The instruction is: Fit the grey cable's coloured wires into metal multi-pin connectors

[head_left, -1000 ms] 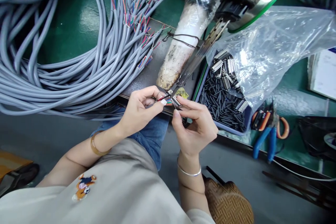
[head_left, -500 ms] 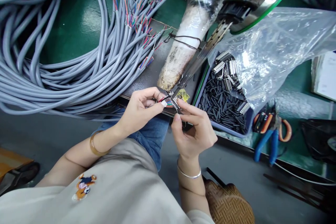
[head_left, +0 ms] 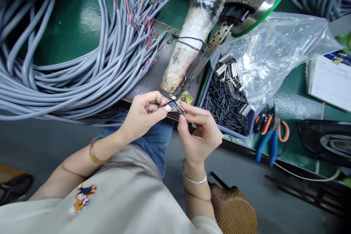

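Observation:
Between my hands, at the table's front edge, is a small metal multi-pin connector (head_left: 177,104) with thin coloured wires (head_left: 172,108) at its pins. My left hand (head_left: 145,115) is closed, thumb and forefinger pinching the wires just left of the connector. My right hand (head_left: 201,133) is closed too, its thumb and fingertips at the connector's right end; the pinched part is mostly hidden. A soldering iron (head_left: 212,49) with a perforated metal shaft slants down from above, its lower end close over the connector. Beside it lies a stained white plastic-wrapped roll (head_left: 182,56).
Many grey cables (head_left: 90,69) with stripped ends spread over the left side. A blue bin (head_left: 223,129) holds black tubes (head_left: 225,108) and metal connectors (head_left: 229,75) under a clear plastic bag (head_left: 274,51). Blue-handled pliers (head_left: 268,142) lie right of it. A woven stool (head_left: 233,210) stands below.
The whole view has shifted slightly, so things appear farther left. My right fingertips have moved closer to the connector; my left hand keeps its pinch on the wires.

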